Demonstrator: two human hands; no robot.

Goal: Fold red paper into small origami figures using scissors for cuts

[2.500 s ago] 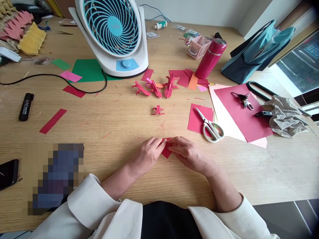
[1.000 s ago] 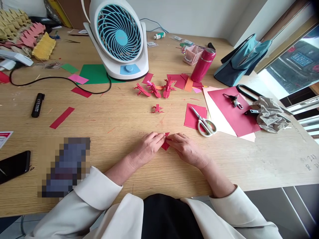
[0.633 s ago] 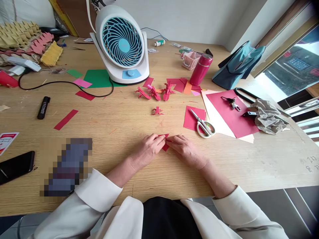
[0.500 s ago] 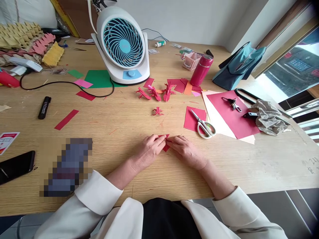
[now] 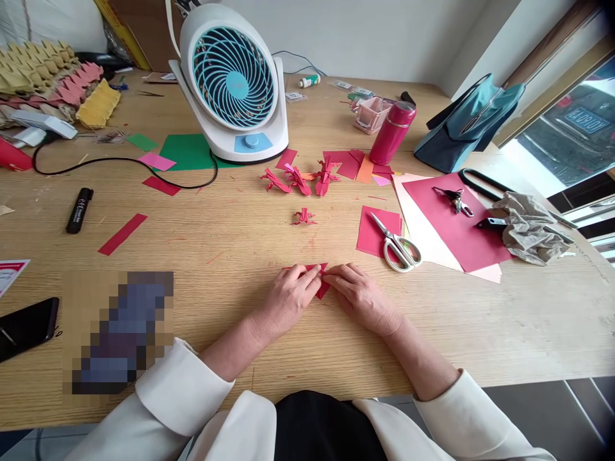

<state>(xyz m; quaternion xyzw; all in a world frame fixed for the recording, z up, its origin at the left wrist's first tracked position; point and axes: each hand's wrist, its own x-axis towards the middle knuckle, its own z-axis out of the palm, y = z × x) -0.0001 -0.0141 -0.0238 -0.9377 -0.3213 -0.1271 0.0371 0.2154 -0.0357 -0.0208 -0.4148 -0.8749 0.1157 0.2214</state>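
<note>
A folded piece of red paper lies on the table in front of me, mostly hidden under my fingers. My left hand presses on it from the left, fingers close together. From the other side my right hand has its fingertips closed on the paper's right edge. Just beyond them sits a small red origami figure, with several larger red and pink origami figures behind it. White-handled scissors rest on a stack of red paper squares to the right.
A white fan stands at the back. A pink bottle, a teal bag and large red sheets are on the right. On the left are a black marker, a red strip and a black phone.
The view has shifted slightly. More red paper now shows above my left fingers. Both hands stay at the paper.
</note>
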